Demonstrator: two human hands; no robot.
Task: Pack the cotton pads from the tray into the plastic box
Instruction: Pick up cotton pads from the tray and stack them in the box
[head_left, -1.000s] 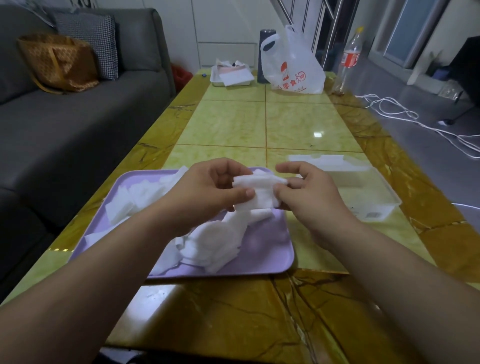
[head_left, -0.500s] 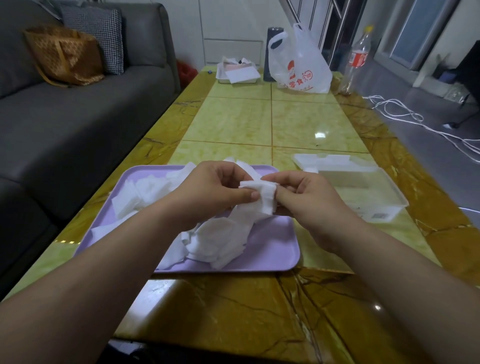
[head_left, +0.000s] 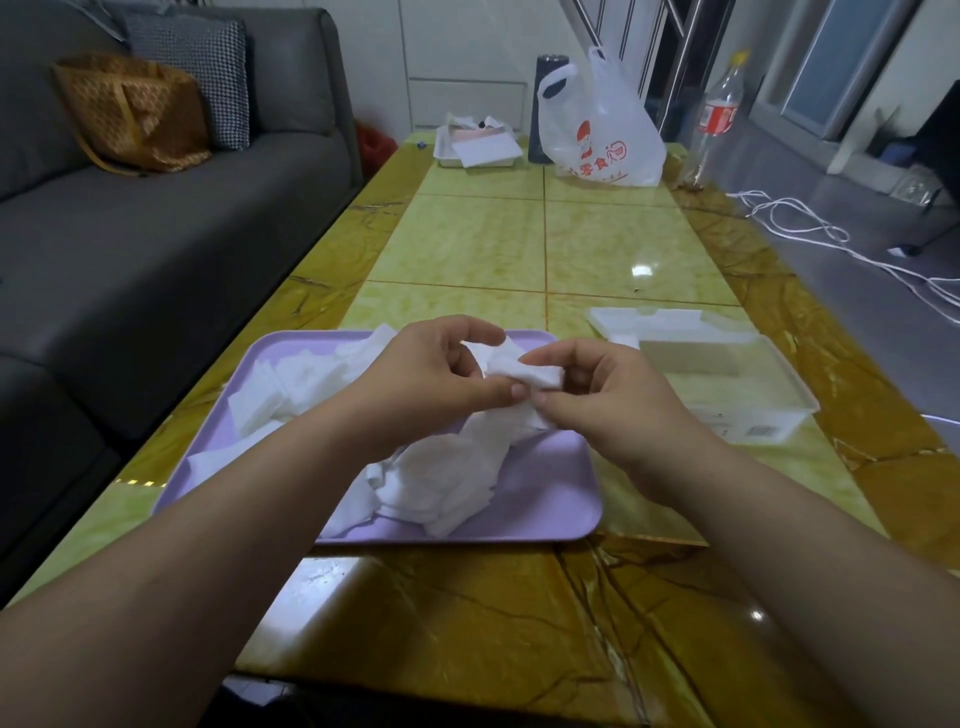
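A lilac tray lies on the table in front of me with several white cotton pads heaped loosely in it. Above the tray's far right part, my left hand and my right hand meet and both pinch a small stack of cotton pads. More pads hang or lie right below that stack. To the right of the tray stands the clear plastic box, open, with its lid lying at its far side.
At the table's far end stand a white plastic bag, a dark cylinder, a white tray with paper and a bottle. A grey sofa runs along the left. White cables lie on the floor at right.
Both hands have kept hold of the stack and worked it between the fingers; my right hand's fingers have shifted over its top edge. The view has drifted slightly.
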